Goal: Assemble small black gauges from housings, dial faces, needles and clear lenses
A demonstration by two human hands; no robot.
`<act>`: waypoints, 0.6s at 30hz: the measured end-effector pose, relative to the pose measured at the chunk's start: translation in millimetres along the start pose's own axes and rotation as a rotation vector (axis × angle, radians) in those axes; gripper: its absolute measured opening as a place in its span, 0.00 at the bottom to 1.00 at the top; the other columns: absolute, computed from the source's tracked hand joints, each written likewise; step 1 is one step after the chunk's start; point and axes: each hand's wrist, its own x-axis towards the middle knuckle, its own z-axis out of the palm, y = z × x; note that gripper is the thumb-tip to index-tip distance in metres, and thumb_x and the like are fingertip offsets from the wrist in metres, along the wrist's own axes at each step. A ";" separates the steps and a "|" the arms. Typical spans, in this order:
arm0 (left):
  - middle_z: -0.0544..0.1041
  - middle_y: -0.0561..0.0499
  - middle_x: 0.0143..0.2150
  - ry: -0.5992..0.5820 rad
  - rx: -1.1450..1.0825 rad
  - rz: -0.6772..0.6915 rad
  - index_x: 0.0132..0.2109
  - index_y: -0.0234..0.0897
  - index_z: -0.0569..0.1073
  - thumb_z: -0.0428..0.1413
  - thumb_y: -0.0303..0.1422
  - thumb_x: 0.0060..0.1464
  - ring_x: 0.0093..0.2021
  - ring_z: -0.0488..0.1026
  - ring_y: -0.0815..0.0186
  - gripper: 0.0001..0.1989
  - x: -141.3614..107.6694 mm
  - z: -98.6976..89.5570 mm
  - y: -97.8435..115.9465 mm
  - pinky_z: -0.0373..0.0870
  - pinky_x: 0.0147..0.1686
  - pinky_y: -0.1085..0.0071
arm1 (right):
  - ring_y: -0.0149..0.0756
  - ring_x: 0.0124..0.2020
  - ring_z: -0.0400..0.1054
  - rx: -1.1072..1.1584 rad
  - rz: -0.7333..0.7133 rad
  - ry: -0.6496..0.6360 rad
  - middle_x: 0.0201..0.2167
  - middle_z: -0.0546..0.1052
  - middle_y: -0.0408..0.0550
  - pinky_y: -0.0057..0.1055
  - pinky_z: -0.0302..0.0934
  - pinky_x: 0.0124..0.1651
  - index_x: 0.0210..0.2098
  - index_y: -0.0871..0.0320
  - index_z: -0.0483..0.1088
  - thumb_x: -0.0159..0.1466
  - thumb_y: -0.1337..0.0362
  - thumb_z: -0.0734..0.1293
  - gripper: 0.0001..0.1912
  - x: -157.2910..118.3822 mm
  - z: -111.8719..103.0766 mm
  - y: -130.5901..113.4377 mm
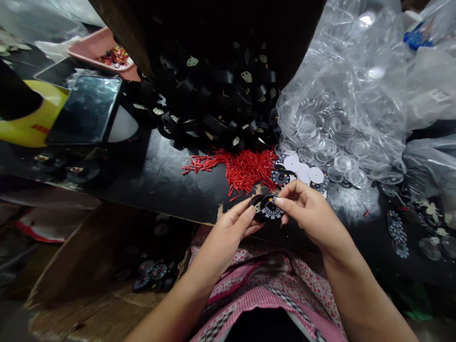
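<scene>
My left hand (239, 221) grips a round black housing (257, 207) above the table's front edge, with its thumb on top. Against that housing lies a printed dial disc (272, 208), black with white marks, pinched at its upper right by the thumb and fingers of my right hand (297, 204). Just behind my hands is a heap of small red pointers (245, 170). To its right are loose dial discs (302, 172), some with their white backs up. Farther back sits a pile of black housings with metal tabs (217, 104).
Clear round covers (320, 137) spill from a plastic bag (349, 71) at the right. A phone (87, 110) leans on a yellow object (21, 126) at the left. Behind is a pink tray (96, 45). Below the table, a cardboard box (78, 256) holds dials.
</scene>
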 end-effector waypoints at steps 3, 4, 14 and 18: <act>0.78 0.44 0.55 0.003 -0.044 -0.018 0.51 0.40 0.79 0.62 0.40 0.56 0.50 0.77 0.56 0.17 1.0 -0.3 -0.6 0.75 0.49 0.65 | 0.26 0.21 0.66 -0.021 -0.013 0.017 0.28 0.71 0.39 0.26 0.60 0.26 0.33 0.57 0.66 0.59 0.59 0.70 0.09 -2.4 -0.6 -1.7; 0.79 0.44 0.54 -0.001 -0.042 -0.023 0.51 0.40 0.79 0.62 0.40 0.56 0.50 0.77 0.56 0.17 1.0 0.0 -1.0 0.75 0.49 0.64 | 0.27 0.22 0.66 -0.060 -0.020 0.012 0.28 0.71 0.39 0.27 0.60 0.26 0.33 0.57 0.67 0.60 0.60 0.69 0.09 -3.3 1.3 -1.6; 0.79 0.49 0.53 -0.025 0.130 0.038 0.52 0.45 0.78 0.60 0.37 0.58 0.53 0.76 0.58 0.15 -1.0 -1.6 -4.3 0.74 0.51 0.65 | 0.33 0.28 0.67 -0.327 -0.026 0.022 0.26 0.72 0.41 0.30 0.60 0.30 0.31 0.55 0.65 0.61 0.60 0.67 0.08 2.0 10.0 6.0; 0.79 0.50 0.52 -0.018 0.147 0.050 0.50 0.44 0.79 0.61 0.36 0.56 0.53 0.76 0.57 0.14 -0.5 -0.1 -2.9 0.74 0.51 0.65 | 0.34 0.30 0.67 -0.389 -0.046 0.046 0.28 0.73 0.42 0.31 0.60 0.32 0.32 0.55 0.65 0.61 0.60 0.67 0.08 1.1 11.0 8.4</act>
